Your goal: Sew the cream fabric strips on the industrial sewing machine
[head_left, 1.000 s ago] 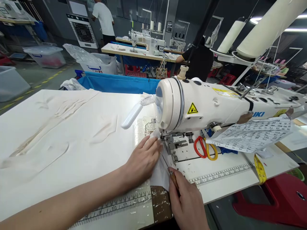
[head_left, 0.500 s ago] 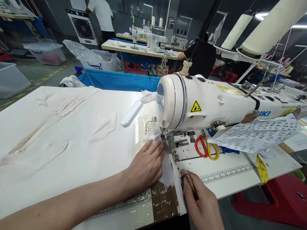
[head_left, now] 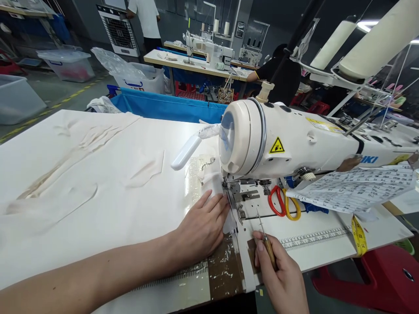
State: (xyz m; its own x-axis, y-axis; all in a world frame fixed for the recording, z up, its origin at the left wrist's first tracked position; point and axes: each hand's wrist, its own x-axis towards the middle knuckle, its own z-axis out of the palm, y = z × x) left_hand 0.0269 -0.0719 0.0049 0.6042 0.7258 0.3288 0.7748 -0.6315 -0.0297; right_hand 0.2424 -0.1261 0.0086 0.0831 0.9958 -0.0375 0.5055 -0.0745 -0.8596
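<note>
My left hand (head_left: 204, 224) lies flat with fingers stretched out on a thin white cloth piece (head_left: 229, 223), its fingertips just short of the needle area of the white sewing machine (head_left: 278, 139). Between my hands a white strip (head_left: 244, 257) runs from the machine's foot down to the table's front edge. My right hand (head_left: 283, 272) is closed around the wooden handle of an awl (head_left: 269, 250). The awl's thin metal tip points up and away, over the machine bed beside the metal guide (head_left: 241, 214). The foot itself is partly hidden by the machine head.
Red and yellow-handled scissors (head_left: 284, 204) lie right of the needle area, beside a hanging written sheet (head_left: 353, 187). A yellow tape measure (head_left: 359, 235) hangs over the edge. Pale cloth pieces (head_left: 147, 170) lie on the left. A red stool (head_left: 376, 279) stands below; two people are farther back.
The awl tip has swung right, away from the guide and strip, and my right hand has shifted slightly right. Less of the cloth shows below my left hand. The view has shifted a little.
</note>
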